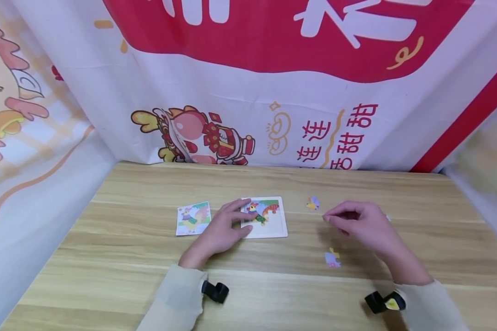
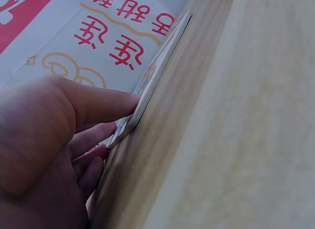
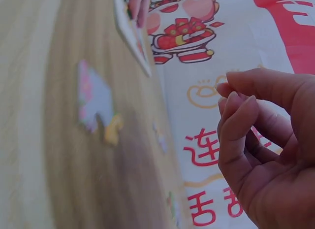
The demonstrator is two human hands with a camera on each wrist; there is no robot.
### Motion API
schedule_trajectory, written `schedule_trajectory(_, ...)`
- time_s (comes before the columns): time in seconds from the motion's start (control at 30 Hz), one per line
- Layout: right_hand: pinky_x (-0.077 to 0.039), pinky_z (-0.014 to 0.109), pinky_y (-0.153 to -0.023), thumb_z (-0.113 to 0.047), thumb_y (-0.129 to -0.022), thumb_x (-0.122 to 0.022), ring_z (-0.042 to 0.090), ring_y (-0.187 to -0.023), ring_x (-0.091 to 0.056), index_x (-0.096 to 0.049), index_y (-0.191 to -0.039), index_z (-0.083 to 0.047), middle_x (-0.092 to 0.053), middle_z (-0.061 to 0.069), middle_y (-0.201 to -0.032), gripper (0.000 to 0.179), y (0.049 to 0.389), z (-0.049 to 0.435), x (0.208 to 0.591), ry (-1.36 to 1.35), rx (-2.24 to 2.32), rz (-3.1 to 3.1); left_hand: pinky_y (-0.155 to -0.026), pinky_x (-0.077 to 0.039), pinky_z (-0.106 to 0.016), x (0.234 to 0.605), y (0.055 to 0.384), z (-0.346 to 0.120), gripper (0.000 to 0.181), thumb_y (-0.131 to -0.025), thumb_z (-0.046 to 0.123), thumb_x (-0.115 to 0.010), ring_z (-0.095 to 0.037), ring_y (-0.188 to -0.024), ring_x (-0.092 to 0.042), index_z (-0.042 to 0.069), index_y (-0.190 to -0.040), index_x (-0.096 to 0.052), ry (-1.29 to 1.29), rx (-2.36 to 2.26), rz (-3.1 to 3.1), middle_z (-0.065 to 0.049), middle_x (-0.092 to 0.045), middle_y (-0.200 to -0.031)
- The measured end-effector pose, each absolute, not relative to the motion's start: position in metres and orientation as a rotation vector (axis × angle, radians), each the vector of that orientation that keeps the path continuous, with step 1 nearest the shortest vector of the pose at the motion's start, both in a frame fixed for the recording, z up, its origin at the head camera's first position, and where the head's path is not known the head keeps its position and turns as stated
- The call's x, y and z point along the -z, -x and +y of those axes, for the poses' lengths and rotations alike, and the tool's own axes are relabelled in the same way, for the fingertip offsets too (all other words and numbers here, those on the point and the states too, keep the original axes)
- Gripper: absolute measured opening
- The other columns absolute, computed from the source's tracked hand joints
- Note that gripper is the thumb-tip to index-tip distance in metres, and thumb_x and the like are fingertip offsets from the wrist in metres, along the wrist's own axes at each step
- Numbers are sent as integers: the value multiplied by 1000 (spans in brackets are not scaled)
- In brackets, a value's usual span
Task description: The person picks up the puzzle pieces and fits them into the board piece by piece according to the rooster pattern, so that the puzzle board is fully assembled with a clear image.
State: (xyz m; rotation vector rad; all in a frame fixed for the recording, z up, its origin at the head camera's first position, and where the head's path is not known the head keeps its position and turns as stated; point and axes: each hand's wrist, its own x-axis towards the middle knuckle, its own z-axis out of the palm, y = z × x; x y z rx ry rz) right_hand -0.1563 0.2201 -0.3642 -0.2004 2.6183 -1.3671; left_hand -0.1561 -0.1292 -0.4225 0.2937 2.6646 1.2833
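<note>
A white-framed jigsaw board (image 1: 278,228) with a partly assembled rooster picture lies on the table. My left hand (image 1: 228,226) rests on its left side, fingers spread over the picture; the left wrist view shows the thumb (image 2: 110,105) touching the board's edge. To the right, my right hand (image 1: 362,224) hovers over the table with curled fingers, thumb and index tips close together. No object shows between its fingertips (image 3: 236,86). One loose puzzle piece (image 1: 332,258) lies below it, a second piece (image 1: 313,202) sits up and to its left, and a third piece (image 1: 388,217) is partly hidden behind it.
A square picture card (image 1: 193,219) of the rooster lies left of the board. The wooden table (image 1: 252,294) meets a printed cloth backdrop (image 1: 240,87) at its far edge. Each wrist wears a black strap-mounted device (image 1: 215,291).
</note>
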Motion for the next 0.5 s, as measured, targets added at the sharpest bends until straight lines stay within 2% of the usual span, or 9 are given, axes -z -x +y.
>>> schedule_trajectory(0.27, -56, 27, -65, -40, -100, -78, 21, -83, -63, -82, -118, -13, -74, 11, -97, 33, 152, 233, 372, 112, 1234, 2596, -133, -25, -64, 424, 156, -128, 34, -101, 17, -76, -33, -165, -28, 20, -135, -77, -332, -1276, 2680, 3, -44, -172)
schedule_trajectory(0.5, -55, 29, -63, -40, -100, -78, 22, -79, -62, -81, -117, -11, -72, 11, -90, 34, 157, 240, 378, 82, 1252, 2568, -133, -25, -64, 424, 156, -129, 34, -101, 17, -75, -34, -166, -27, 20, -135, -77, -337, -1265, 2689, 3, -43, -173)
